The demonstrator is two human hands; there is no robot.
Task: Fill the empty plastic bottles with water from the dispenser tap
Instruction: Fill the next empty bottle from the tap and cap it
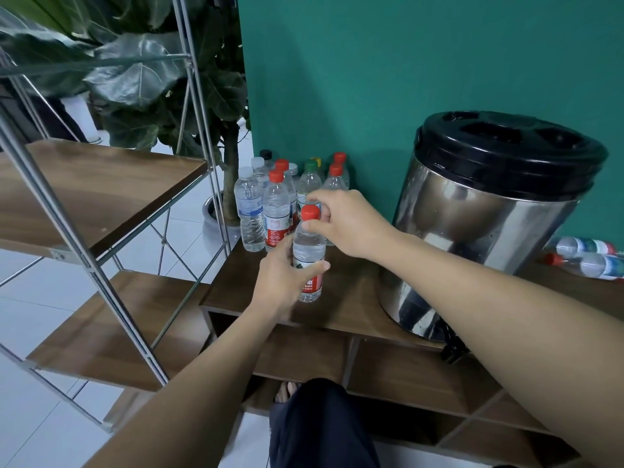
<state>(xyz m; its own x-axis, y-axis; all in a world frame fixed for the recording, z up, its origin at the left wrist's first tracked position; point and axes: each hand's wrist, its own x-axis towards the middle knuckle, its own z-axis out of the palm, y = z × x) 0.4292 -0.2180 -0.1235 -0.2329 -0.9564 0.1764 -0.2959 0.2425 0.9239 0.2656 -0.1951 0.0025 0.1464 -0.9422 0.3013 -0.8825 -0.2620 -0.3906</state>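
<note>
Hands grip red-capped bottle — label partly hidden

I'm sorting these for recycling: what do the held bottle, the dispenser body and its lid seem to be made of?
The held bottle looks like thin clear plastic: see-through, ribbed wall, printed label, red cap probably plastic. The dispenser body looks like polished stainless steel, since it mirrors the room. Its lid appears to be matte black moulded plastic.
</note>
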